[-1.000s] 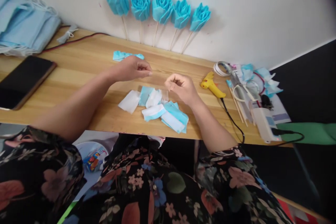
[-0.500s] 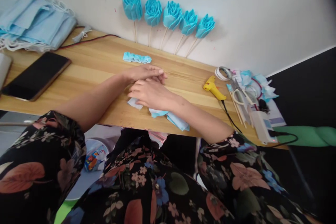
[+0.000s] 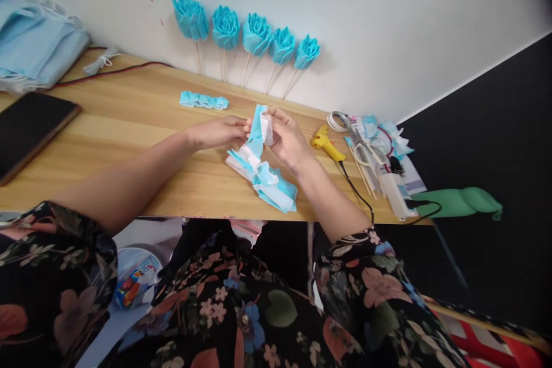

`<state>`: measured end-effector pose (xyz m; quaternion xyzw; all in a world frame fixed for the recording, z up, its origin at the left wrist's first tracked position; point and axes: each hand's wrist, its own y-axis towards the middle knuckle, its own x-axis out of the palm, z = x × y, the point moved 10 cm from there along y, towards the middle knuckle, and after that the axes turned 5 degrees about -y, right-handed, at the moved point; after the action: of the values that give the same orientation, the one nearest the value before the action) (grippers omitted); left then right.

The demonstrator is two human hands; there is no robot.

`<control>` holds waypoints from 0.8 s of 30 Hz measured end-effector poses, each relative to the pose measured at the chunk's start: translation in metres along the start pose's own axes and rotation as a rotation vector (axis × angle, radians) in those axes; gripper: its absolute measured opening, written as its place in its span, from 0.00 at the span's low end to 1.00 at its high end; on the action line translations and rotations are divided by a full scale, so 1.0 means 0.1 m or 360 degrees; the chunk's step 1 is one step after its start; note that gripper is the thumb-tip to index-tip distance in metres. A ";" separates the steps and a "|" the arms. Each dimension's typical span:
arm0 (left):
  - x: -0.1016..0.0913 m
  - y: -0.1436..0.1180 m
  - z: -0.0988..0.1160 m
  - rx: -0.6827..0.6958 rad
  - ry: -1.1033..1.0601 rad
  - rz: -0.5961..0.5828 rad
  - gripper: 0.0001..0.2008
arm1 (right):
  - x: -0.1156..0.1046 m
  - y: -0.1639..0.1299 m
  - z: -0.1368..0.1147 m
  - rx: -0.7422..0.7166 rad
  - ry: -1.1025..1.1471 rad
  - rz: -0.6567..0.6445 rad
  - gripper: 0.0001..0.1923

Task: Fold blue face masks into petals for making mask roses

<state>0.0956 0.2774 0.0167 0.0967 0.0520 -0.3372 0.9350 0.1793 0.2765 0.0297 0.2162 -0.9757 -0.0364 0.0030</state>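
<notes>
The left hand [image 3: 218, 132] and right hand [image 3: 287, 138] pinch a blue-and-white folded mask-fabric piece [image 3: 260, 126] between them, lifted upright so its pleats stay gathered, just above the loose pile of cut blue and white fabric pieces [image 3: 269, 181].

Home craft desk: wooden table [image 3: 129, 121] against white wall, glue gun [image 3: 328, 145], paper roses [image 3: 248, 34], stacked face masks [image 3: 34, 40].

the left edge cuts off the phone [image 3: 30, 129] and mask stack [image 3: 34, 46]; the tool clutter [image 3: 375, 144] is too small to sort out.
</notes>
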 end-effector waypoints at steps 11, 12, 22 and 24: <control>0.24 0.01 -0.04 -0.0150 -0.0735 -0.0044 0.38 | -0.35 -0.04 0.15 -0.0008 0.0202 0.0349 0.19; 0.24 0.02 -0.06 -0.0159 -0.0750 -0.0014 0.39 | -0.36 -0.03 0.17 0.0016 0.0245 0.0355 0.18; 0.15 -0.02 -0.12 -0.0257 -0.0659 -0.0059 0.40 | -0.80 0.12 0.11 -0.0071 0.0483 0.0576 0.08; 0.14 -0.03 -0.14 -0.0294 -0.0627 -0.0058 0.38 | -0.91 0.08 0.08 -0.0093 0.0344 0.0566 0.11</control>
<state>0.1040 0.2695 0.0003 -0.0580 -0.0993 -0.3602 0.9258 0.2586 0.3225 0.0230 0.0432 -0.9910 -0.0401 0.1204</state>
